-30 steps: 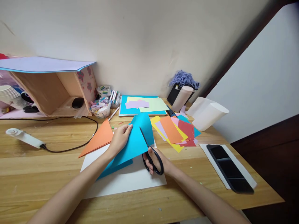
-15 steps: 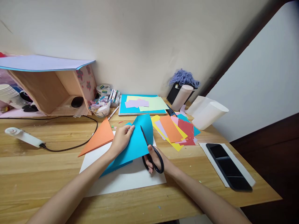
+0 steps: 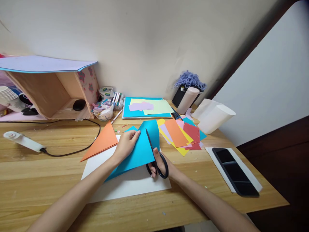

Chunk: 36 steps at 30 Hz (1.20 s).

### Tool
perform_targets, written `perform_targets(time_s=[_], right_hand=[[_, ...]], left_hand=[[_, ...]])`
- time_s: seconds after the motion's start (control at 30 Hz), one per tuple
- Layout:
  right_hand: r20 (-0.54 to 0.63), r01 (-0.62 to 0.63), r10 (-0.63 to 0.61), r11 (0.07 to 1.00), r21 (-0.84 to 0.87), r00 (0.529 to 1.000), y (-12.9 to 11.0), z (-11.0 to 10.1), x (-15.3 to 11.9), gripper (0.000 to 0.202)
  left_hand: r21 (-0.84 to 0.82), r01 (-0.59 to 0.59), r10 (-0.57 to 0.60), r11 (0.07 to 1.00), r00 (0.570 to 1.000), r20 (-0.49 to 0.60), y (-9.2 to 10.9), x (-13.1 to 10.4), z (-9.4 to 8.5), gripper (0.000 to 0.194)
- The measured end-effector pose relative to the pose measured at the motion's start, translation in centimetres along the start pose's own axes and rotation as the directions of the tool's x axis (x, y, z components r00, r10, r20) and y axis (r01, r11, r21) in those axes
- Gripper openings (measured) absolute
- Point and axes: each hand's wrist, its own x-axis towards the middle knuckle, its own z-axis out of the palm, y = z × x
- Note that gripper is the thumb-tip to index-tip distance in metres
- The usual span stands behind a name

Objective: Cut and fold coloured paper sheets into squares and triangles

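Note:
Pinched between the thumb and fingers of my left hand (image 3: 126,144) is a sheet of blue paper (image 3: 138,151), held tilted above the table. My right hand (image 3: 160,164) grips black-handled scissors (image 3: 164,167), fingers through the loops. One scissor blade lies over the front of the blue paper at its right part; the other blade is hidden behind the sheet. Under the blue paper lies a white sheet (image 3: 130,187). A folded orange paper triangle (image 3: 102,143) rests left of my left hand.
Coloured paper pieces (image 3: 177,133) are piled right of the scissors. A phone (image 3: 235,172) lies at the right. Behind stand a paper stack (image 3: 125,111), a tub of scraps (image 3: 103,112), a paper roll (image 3: 213,119) and an open box (image 3: 48,90). A cabled white device (image 3: 24,141) lies left.
The blue paper has tilted slightly and shifted a little to the right. My right hand and the scissors have moved only slightly; both hands keep their hold.

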Motion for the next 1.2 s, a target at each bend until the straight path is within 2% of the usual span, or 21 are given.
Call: perform_targets(time_s=[0.33, 0.43, 0.63, 1.0, 1.2], right_hand=[[-0.070, 0.021, -0.020, 1.000, 0.015, 0.997, -0.6, 0.2, -0.2, 0.054], [-0.085, 0.004, -0.004, 1.000, -0.009, 0.996, -1.0, 0.3, -0.3, 0.056], [-0.077, 0.051, -0.058, 0.994, -0.100, 0.995, -1.2, 0.2, -0.3, 0.067], [-0.142, 0.022, -0.029, 0.999, -0.050, 0.990, -1.5, 0.5, -0.3, 0.060], [-0.090, 0.091, -0.101, 0.990, -0.111, 0.991, -0.7, -0.1, -0.2, 0.071]], left_hand=[[-0.018, 0.008, -0.008, 1.000, 1.000, 0.000, 0.1, -0.1, 0.0, 0.040], [-0.026, 0.011, -0.011, 1.000, 1.000, 0.003, 0.1, -0.1, 0.0, 0.041], [-0.090, 0.028, -0.023, 0.996, 0.998, 0.058, 0.1, -0.2, 0.3, 0.040], [-0.115, 0.041, -0.036, 0.993, 0.998, 0.048, 0.1, -0.2, 0.4, 0.040], [-0.139, 0.068, -0.054, 0.988, 0.993, 0.103, 0.4, -0.3, 0.5, 0.040]])
